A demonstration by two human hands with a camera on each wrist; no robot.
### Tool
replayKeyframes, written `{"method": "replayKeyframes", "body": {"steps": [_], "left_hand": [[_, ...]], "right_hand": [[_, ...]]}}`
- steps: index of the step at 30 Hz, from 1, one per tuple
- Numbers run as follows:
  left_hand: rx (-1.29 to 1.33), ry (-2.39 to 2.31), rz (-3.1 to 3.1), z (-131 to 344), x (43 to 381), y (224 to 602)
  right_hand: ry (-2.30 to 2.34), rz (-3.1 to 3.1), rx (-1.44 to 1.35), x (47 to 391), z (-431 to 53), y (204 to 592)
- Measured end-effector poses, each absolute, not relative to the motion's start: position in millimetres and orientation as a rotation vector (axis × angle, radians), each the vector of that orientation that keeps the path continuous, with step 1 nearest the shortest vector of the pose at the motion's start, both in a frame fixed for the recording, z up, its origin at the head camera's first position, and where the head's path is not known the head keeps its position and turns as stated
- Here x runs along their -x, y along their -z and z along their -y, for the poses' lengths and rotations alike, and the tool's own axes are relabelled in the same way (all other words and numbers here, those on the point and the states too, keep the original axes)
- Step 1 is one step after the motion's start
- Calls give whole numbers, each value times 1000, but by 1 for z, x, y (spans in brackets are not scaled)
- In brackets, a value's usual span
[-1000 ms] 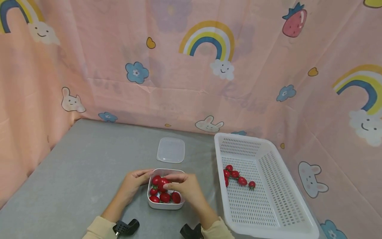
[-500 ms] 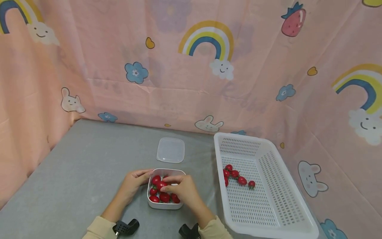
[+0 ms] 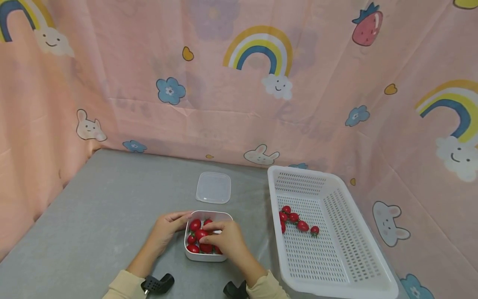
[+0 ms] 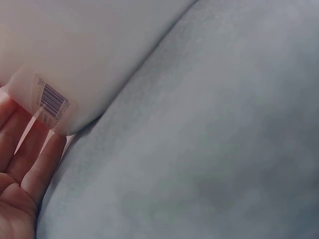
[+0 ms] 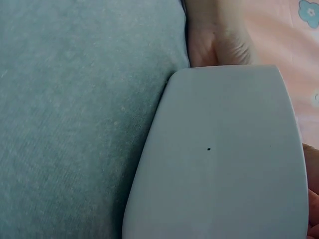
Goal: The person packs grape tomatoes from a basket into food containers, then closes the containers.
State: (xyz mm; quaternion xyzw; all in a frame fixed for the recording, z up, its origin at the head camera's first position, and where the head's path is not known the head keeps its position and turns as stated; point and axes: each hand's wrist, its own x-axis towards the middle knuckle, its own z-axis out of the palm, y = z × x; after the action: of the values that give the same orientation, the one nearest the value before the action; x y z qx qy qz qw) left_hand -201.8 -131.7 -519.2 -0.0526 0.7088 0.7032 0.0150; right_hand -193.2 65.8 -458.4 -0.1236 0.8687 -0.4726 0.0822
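Near the table's front, a small white container (image 3: 207, 258) holds several red cherry tomatoes. My left hand (image 3: 167, 229) rests against its left side; in the left wrist view, the extended fingers (image 4: 37, 158) touch the wall by a barcode sticker (image 4: 53, 102). My right hand (image 3: 228, 239) reaches over the right rim, thumb and index finger pinching a cherry tomato (image 3: 201, 235) down among the others. That hand covers the container's right part. From the right wrist, the container's outer wall (image 5: 214, 149) hides most of the fingers.
A clear lid (image 3: 214, 188) lies flat behind the container. To the right stands a large white perforated basket (image 3: 337, 249), with several cherry tomatoes (image 3: 303, 226) toward its left side. A pink patterned curtain (image 3: 209, 124) hangs behind the grey table (image 3: 123, 199).
My right hand has shifted slightly left and lower into the container with the cherry tomato, and a tomato behind its fingertips shows again. My left hand stays in place.
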Motion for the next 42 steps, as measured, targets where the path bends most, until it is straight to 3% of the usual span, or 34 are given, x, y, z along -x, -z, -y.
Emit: {"method": "replayKeyframes", "body": {"steps": [15, 24, 42], "left_hand": [[155, -2212, -2180, 132, 202, 520], [174, -2206, -2184, 131, 202, 521], [194, -2192, -2193, 132, 203, 521]], "right_hand": [[1395, -2618, 528, 190, -67, 455], [1529, -2538, 359, 191, -67, 447], [1852, -2360, 379, 194, -78, 360]]}}
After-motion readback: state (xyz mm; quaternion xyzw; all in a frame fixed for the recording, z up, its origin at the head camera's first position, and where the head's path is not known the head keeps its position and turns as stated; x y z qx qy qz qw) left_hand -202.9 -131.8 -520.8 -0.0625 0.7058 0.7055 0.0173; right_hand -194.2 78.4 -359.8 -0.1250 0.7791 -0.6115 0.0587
